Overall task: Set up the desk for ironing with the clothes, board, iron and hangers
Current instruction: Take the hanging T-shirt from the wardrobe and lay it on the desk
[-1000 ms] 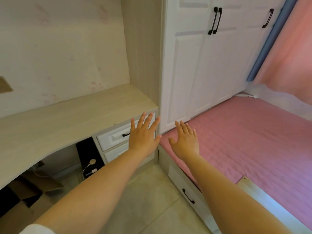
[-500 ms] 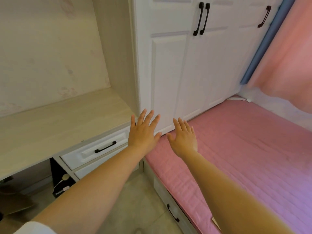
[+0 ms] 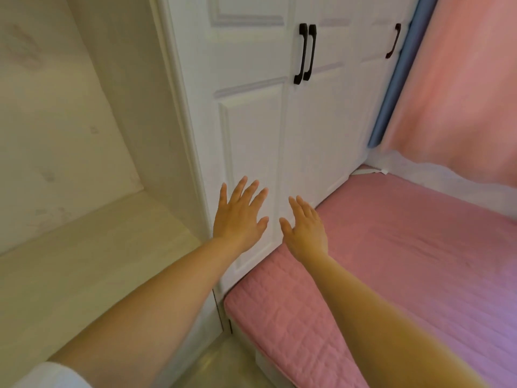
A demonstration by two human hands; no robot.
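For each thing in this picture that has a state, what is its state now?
left hand: open, fingers spread, holds nothing
right hand: open, holds nothing
wardrobe doors: closed
desk: bare where visible
pink curtain: hanging drawn
pink mattress: flat, nothing lying on the visible part

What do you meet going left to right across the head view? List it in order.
Papered wall → wooden desk top → white wardrobe doors with paired black handles → single black handle → blue curtain strip → pink curtain.
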